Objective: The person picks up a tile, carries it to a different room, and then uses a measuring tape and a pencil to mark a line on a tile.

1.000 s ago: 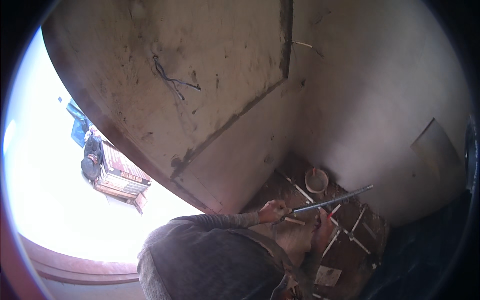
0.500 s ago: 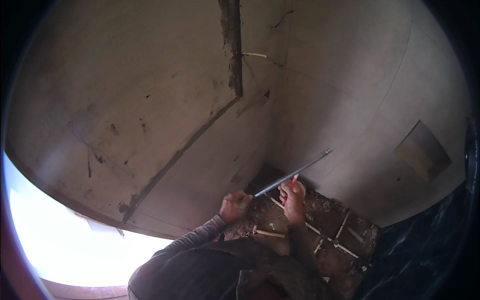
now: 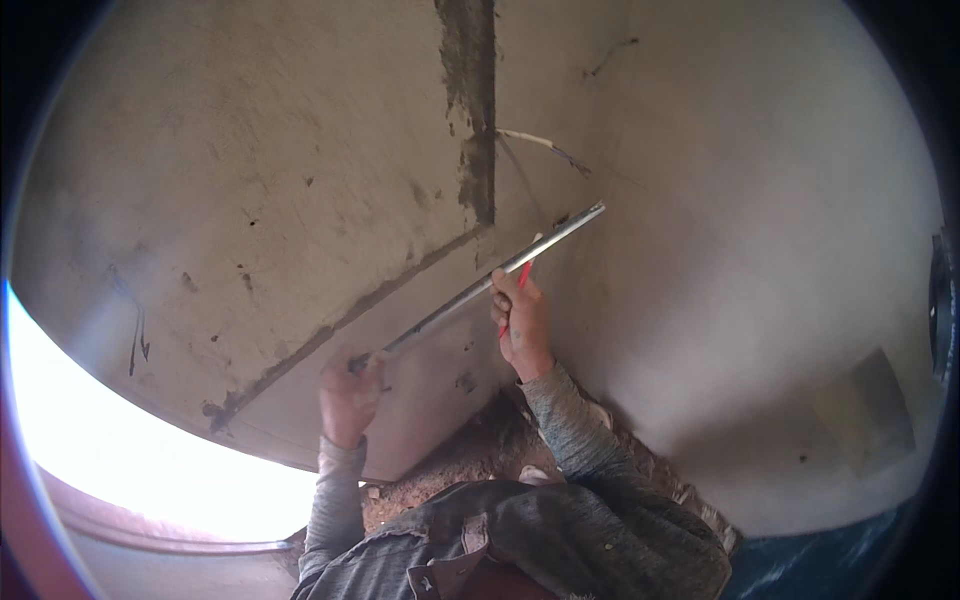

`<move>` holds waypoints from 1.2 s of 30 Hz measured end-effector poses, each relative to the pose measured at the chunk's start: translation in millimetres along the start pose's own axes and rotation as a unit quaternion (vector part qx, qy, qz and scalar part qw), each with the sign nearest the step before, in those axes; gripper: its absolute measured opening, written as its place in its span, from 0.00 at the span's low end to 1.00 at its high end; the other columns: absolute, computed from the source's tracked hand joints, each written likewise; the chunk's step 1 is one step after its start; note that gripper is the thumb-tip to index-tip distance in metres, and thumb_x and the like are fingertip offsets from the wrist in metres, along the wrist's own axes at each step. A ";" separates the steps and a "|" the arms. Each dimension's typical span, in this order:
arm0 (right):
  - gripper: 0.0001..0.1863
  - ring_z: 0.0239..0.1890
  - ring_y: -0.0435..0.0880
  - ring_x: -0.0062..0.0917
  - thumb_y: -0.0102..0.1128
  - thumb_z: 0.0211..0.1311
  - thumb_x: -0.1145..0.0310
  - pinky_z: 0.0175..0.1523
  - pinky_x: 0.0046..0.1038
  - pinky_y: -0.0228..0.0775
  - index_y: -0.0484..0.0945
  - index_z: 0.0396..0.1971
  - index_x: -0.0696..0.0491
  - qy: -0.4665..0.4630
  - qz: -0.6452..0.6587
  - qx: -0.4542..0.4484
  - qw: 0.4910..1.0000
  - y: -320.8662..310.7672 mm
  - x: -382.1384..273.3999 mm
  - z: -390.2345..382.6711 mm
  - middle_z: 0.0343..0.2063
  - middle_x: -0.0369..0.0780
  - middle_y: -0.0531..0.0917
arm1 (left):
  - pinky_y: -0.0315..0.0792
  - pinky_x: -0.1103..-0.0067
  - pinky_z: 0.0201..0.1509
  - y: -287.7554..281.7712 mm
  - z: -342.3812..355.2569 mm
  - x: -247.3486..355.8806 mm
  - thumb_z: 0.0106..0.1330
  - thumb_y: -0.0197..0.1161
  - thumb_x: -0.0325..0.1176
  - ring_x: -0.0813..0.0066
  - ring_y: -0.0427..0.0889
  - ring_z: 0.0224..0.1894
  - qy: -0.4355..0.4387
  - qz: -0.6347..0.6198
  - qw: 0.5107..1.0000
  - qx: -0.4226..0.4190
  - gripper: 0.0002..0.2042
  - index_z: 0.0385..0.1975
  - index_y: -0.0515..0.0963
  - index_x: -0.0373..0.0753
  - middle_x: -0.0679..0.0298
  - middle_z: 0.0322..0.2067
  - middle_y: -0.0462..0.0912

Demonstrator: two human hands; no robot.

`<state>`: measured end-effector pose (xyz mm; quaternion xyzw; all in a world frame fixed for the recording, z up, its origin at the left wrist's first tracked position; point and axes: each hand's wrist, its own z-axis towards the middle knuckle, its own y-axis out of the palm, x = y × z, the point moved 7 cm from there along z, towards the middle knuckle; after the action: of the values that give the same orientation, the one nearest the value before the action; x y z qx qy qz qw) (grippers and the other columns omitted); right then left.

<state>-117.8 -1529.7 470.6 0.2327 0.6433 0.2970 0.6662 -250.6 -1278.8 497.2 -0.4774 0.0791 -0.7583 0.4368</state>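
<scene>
A long metal straightedge (image 3: 480, 288) lies slantwise against the plastered wall (image 3: 250, 180), its lower end down at the left and its upper end up at the right, close to the inside corner where that wall meets the next one (image 3: 760, 230). The left hand (image 3: 348, 395) is closed round the lower end of the bar, fingers wrapped over it. The right hand (image 3: 522, 318) grips the bar a little past its middle, and the same hand pinches a red pencil (image 3: 520, 280) whose tip sits just under the bar's edge, against the wall.

The plaster is pale grey-beige, rough and speckled with small dark marks. A dark chased groove (image 3: 340, 325) runs diagonally across it, roughly parallel to the straightedge and just below it, and joins a vertical groove (image 3: 478, 110) filled with darker mortar that climbs toward the top of the view. A thin pale wire (image 3: 540, 145) sticks out of the wall beside that vertical groove.

Both forearms wear grey knitted sleeves (image 3: 565, 430). Below the hands, at the foot of the corner, there is a patch of reddish-brown rubble on the floor (image 3: 470, 460). On the right-hand wall, low down, a rectangular patch (image 3: 865, 410) stands out slightly. At the lower left a bright, washed-out opening (image 3: 120, 450) lets in daylight.
</scene>
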 end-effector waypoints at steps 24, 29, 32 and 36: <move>0.07 0.18 0.65 0.11 0.65 0.61 0.66 0.19 0.16 0.55 0.75 0.30 0.50 0.056 0.176 -0.084 0.979 137.7 -39.4 124.6 0.23 0.31 0.75 | 0.63 0.78 0.22 -216.2 37.5 30.8 0.63 0.67 0.31 0.81 0.71 0.17 -0.064 0.180 0.965 0.181 0.10 0.29 0.75 0.33 0.64 0.15 0.74; 0.06 0.16 0.65 0.10 0.64 0.61 0.67 0.18 0.16 0.55 0.75 0.30 0.49 0.052 0.175 -0.075 0.980 144.7 -36.5 128.3 0.23 0.30 0.76 | 0.67 0.76 0.27 -226.6 51.4 29.8 0.60 0.69 0.35 0.77 0.73 0.20 -0.011 0.270 0.945 0.186 0.12 0.28 0.75 0.32 0.62 0.16 0.74; 0.05 0.15 0.66 0.11 0.63 0.62 0.69 0.16 0.15 0.55 0.74 0.31 0.48 0.049 0.180 -0.079 0.979 143.6 -37.6 138.4 0.23 0.33 0.78 | 0.68 0.77 0.29 -227.3 56.9 29.5 0.59 0.69 0.36 0.75 0.74 0.21 -0.098 0.207 0.957 0.177 0.13 0.28 0.76 0.33 0.61 0.17 0.76; 0.06 0.14 0.67 0.11 0.63 0.61 0.70 0.15 0.15 0.55 0.74 0.31 0.47 0.038 0.185 -0.084 0.978 138.2 -42.5 156.2 0.24 0.33 0.79 | 0.69 0.76 0.29 -229.4 61.9 40.5 0.59 0.69 0.36 0.72 0.76 0.21 -0.070 0.227 0.945 0.226 0.12 0.28 0.78 0.34 0.60 0.19 0.79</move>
<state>24.5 -1449.1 606.8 0.2800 0.5866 0.4766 0.5919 -342.8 -1151.3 679.8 -0.3874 -0.0182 -0.6017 0.6983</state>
